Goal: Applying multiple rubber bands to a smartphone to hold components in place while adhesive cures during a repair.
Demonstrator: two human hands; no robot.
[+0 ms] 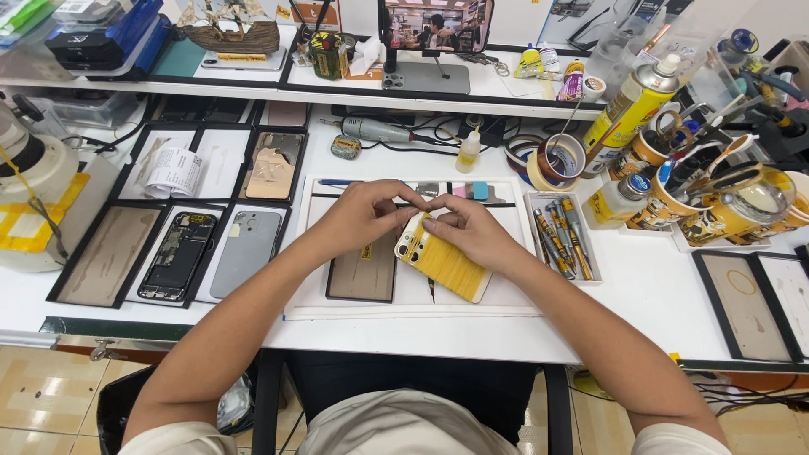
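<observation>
two hands, left hand [362, 217] and right hand [472, 229], pinch a flat ribbed yellow phone [442, 263].

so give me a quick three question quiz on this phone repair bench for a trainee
1. True or false: both hands touch the yellow-backed phone.
2. What lies in the small white tray just right of the right hand? A) screwdrivers B) coins C) batteries
3. On which side of the left hand does the opened phone, with its insides showing, lie in a black tray?

Key
1. True: both hands meet at the phone's top edge, near its camera end.
2. A: several screwdrivers lie side by side in it.
3. The person's left.
</observation>
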